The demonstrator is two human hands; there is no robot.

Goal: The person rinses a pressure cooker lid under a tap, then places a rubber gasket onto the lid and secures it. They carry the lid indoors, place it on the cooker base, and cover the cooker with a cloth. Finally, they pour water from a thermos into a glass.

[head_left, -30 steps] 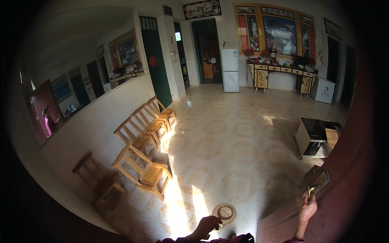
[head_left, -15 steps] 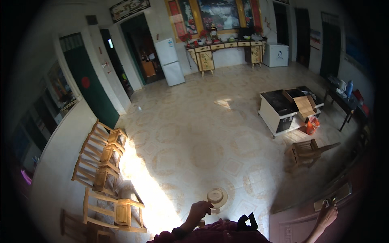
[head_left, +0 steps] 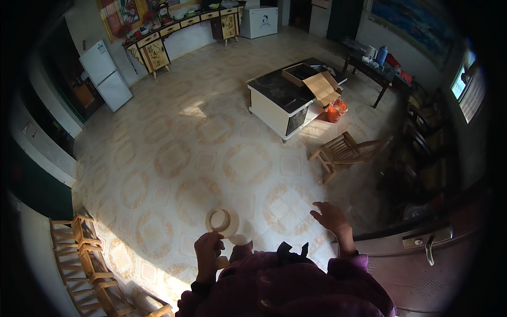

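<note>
My left hand [head_left: 207,254] is at the lower middle, its fingers closed on the near edge of a pale round object [head_left: 218,217] with a raised ring in its middle; I cannot make out its kind. A whitish round shape overlaps its right side. By the heel of the hand sits a small tan piece [head_left: 222,262], partly hidden by my sleeve. My right hand [head_left: 331,216] reaches forward over the tiled floor with fingers apart, holding nothing. To its right is the brown door [head_left: 391,288] with a metal lever handle [head_left: 430,250], which the hand does not touch.
Wooden chairs [head_left: 90,253] line the left wall, and a lone wooden chair [head_left: 343,150] stands ahead right. Beyond it are a low black-topped table [head_left: 272,95] with an open cardboard box [head_left: 321,87] and an orange bin [head_left: 336,111]. Dark seats [head_left: 420,132] run along the right.
My right hand has let go of the door handle and moved left, its fingers now spread. The view has turned right. My left hand still grips the pale round object.
</note>
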